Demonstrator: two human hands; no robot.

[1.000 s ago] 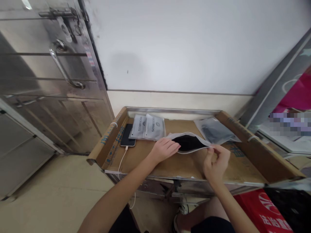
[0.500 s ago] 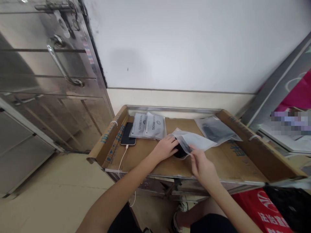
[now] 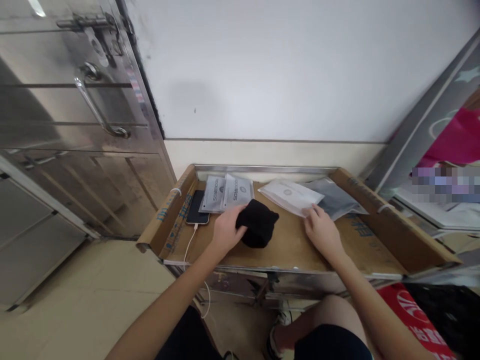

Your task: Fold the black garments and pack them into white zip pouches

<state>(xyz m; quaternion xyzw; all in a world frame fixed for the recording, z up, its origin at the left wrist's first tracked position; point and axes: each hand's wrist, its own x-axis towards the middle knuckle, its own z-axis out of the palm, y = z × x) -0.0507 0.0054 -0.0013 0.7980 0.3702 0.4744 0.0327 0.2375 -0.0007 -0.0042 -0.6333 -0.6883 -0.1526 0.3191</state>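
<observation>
A black folded fabric bundle lies on the cardboard-lined tray, near the front of the tray and left of its centre. The left hand is curled against its left side, hiding that edge; whether it grips or merely presses cannot be told. The open right hand rests its fingertips on the lower edge of a white plastic bag, which overlaps a grey translucent bag. Behind the left hand lie a phone with a white charging cable and two white printed packets, their lettering hard to read. A steel cabinet fills the upper left of the frame.
</observation>
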